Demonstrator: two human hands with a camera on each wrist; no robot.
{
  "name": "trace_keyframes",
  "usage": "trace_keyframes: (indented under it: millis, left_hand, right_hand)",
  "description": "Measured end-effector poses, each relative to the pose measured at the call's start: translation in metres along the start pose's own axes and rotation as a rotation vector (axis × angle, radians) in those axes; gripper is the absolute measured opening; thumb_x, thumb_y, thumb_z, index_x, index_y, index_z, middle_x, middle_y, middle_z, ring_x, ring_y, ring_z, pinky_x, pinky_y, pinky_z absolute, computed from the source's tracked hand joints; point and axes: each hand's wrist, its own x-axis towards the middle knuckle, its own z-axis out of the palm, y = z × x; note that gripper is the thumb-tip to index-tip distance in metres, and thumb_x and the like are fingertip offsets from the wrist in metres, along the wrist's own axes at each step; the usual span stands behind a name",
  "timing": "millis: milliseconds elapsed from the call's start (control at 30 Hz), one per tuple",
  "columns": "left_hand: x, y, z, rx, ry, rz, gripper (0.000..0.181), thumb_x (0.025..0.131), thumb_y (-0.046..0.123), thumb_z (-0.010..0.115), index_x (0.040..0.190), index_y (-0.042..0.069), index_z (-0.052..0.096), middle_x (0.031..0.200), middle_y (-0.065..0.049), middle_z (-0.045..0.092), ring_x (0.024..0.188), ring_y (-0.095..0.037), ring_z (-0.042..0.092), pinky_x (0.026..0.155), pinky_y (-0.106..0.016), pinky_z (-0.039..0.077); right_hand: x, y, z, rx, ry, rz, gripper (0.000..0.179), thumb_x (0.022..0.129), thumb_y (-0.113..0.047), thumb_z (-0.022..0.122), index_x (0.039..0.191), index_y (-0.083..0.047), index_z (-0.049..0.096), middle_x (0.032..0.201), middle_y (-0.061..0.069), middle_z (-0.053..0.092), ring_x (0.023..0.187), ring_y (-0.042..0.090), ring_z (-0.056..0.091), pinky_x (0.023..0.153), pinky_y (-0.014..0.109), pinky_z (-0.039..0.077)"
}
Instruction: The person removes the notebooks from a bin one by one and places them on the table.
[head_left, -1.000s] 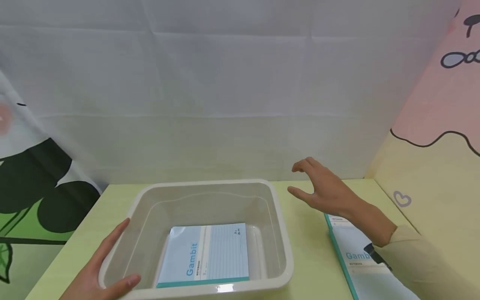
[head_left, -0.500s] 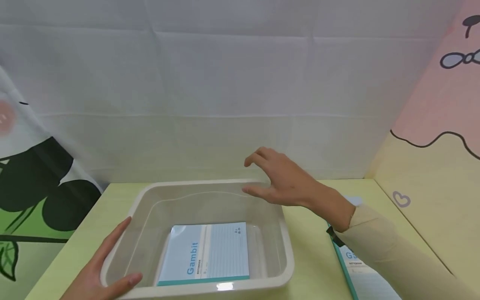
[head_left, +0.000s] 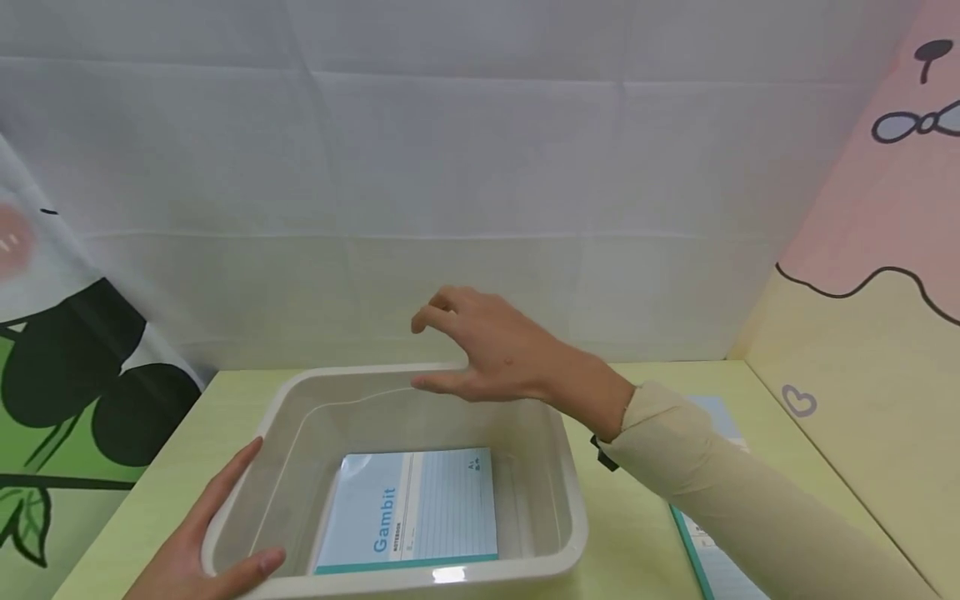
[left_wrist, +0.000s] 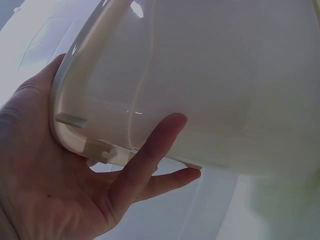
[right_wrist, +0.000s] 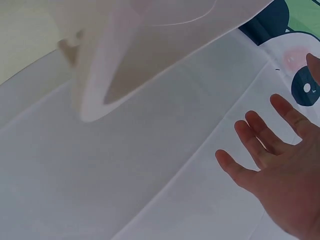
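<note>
Left hand (head_left: 187, 533) grips the bin's (head_left: 536, 565) near-left corner, thumb at the near rim — probably to steady it. Notebook (head_left: 408, 508) lies flat inside on the bottom, likely kept there so it stays contained. Right hand (head_left: 487, 342) hangs near the far rim, fingers loosely spread, holding nothing — second notebook (head_left: 723, 567) on table (head_left: 630, 533), far right, partly behind sleeve (head_left: 720, 467).
</note>
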Motion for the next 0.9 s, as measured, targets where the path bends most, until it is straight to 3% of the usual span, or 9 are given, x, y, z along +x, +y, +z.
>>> trace_keyframes:
  millis: [400, 600, 900]
  left_hand:
    - [0.026, 0.002, -0.014, 0.0, -0.014, -0.024, 0.112, 0.093, 0.044, 0.073, 0.16, 0.053, -0.016, 0.155, -0.025, 0.038, 0.107, -0.022, 0.062, 0.083, -0.05, 0.064]
    - [0.025, 0.0, -0.014, -0.023, -0.022, -0.013, 0.111, 0.094, 0.041, 0.073, 0.16, 0.054, -0.015, 0.155, -0.024, 0.038, 0.107, -0.023, 0.062, 0.084, -0.049, 0.063]
    - [0.028, -0.005, -0.015, 0.016, -0.016, 0.013, 0.11, 0.095, 0.038, 0.073, 0.161, 0.053, -0.013, 0.155, -0.024, 0.038, 0.109, -0.024, 0.061, 0.085, -0.044, 0.063]
  right_hand:
    - [0.049, -0.019, 0.02, -0.042, -0.045, -0.059, 0.051, 0.095, -0.055, 0.069, 0.136, -0.026, 0.062, 0.136, -0.003, 0.058, 0.125, 0.016, 0.056, 0.109, 0.039, 0.045]
    - [0.06, -0.028, 0.031, -0.054, -0.111, -0.076, 0.052, 0.096, -0.057, 0.066, 0.138, -0.028, 0.059, 0.14, -0.005, 0.055, 0.132, 0.015, 0.052, 0.116, 0.042, 0.041]
    - [0.072, -0.039, 0.057, -0.09, -0.183, -0.143, 0.052, 0.097, -0.06, 0.062, 0.14, -0.031, 0.057, 0.141, -0.007, 0.053, 0.134, 0.012, 0.049, 0.116, 0.04, 0.042]
